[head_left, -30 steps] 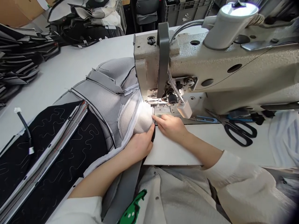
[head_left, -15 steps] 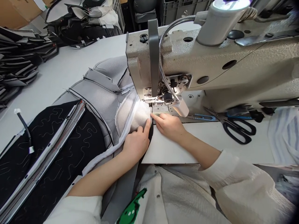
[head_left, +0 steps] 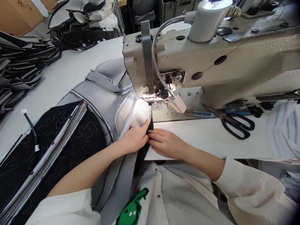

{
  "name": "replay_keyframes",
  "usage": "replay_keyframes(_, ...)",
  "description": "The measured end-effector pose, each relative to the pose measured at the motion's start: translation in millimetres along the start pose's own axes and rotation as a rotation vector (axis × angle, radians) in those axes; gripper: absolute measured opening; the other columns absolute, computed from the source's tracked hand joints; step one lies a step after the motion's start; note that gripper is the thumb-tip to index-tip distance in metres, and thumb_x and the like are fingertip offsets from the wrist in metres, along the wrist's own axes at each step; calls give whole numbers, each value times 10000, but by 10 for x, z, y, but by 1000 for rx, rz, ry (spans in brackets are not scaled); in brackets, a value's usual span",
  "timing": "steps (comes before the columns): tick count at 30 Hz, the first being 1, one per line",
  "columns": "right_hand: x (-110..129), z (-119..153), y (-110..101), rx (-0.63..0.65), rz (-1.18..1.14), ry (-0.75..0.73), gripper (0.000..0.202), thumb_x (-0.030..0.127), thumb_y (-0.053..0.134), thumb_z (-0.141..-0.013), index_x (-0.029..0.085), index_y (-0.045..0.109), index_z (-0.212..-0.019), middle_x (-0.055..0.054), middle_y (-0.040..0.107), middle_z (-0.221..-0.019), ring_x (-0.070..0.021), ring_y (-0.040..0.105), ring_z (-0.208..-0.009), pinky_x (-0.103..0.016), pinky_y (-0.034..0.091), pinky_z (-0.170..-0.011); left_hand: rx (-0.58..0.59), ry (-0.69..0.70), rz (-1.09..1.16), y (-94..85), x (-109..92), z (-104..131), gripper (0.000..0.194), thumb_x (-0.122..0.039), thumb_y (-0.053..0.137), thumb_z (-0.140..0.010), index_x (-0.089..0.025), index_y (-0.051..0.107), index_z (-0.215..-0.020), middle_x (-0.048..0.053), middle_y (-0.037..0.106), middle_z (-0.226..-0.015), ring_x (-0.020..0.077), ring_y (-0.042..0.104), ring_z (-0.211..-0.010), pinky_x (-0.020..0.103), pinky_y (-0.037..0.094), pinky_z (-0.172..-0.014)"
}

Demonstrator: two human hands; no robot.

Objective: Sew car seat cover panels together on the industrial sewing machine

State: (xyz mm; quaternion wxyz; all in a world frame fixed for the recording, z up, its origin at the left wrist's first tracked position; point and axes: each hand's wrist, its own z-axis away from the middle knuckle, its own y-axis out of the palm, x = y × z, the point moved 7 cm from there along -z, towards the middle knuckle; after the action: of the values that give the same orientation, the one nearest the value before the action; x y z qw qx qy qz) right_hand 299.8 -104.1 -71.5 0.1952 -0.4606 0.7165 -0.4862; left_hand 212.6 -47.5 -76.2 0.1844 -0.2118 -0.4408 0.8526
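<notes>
Fingers: left hand (head_left: 134, 139), index extended and pressing on the light grey mesh cover with stitched seams (head_left: 100, 93), others curled; right hand (head_left: 167, 143), fingers nearly together, tips at the black fabric edge (head_left: 151, 123). Pinch or flat contact there: cannot tell. Cover lies on the white tabletop (head_left: 199, 137), left of the beige metal sewing machine (head_left: 211, 68), its right edge by the lit needle area.

Handling, judged: support the black panel with wavy stitching (head_left: 77, 137) at left so its weight does not drag; smooth the mesh with light left-index pressure; align the edge with the right fingers, no tugging, tips clear of the needle.

Unclear: black panel cut off at left; left curled fingertips and lower layers hidden; needle point lost in glare; right thumb out of sight.
</notes>
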Motion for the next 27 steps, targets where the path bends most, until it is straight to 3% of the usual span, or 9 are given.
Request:
replay_keyframes(9,-28,-32,136,52,47,19,280,209,459,-889,90,633,-1073,-132,631,-1084,-257,520,-1141,-432,403,-1037,-14,-34,113,-95,-39,-252,648,-175,309,-847,-72,145,-1466,152,661,-1106,224,640,-969,290,461,-769)
replay_keyframes(16,-19,-103,159,163,27,-31,315,375,508,-871,122,629,-1015,-126,617,-1037,-296,520,-1066,-490,363,-1009,8,-85,-13,-184,-27,-399,700,-161,336,-814,-66,102,-1467,145,696,-959,237,666,-856,279,441,-638)
replay_keyframes(22,325,-259,329,115,113,-124,188,120,475,-841,137,661,-819,-103,650,-805,-248,592,-785,-499,394,-894,52,-67,-40,-205,11,-351,728,-154,323,-815,-65,30,-1476,130,705,-900,239,666,-796,287,440,-638)
replay_keyframes(27,461,-393,544,260,-61,-148,210,60,507,-765,181,655,-678,-44,631,-618,-205,536,-650,-436,407,-797,39,-84,73,-275,6,-373,703,-159,325,-804,-72,128,-1473,164,641,-1142,243,623,-1002,284,459,-746)
